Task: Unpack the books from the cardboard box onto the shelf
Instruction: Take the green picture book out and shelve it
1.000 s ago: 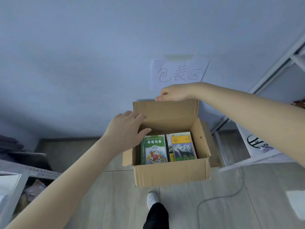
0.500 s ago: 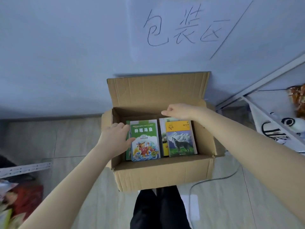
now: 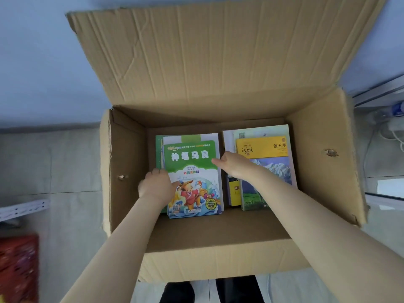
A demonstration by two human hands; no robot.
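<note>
Open cardboard box [image 3: 218, 254] on floor: two book stacks inside. Left hand [image 3: 156, 185] and right hand [image 3: 232, 164] flank green-covered book [image 3: 194, 171]; yellow-covered book [image 3: 266, 165] alongside.

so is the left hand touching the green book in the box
Touching. The head view shows the left hand lying on the green book at its left edge, its fingers overlapping the cover with no gap.

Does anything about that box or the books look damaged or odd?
Mostly wear on the cardboard box: its raised back flap is creased, and small holes are punched through both side walls. The green book and yellow book look undamaged on slightly uneven stacks.
</note>
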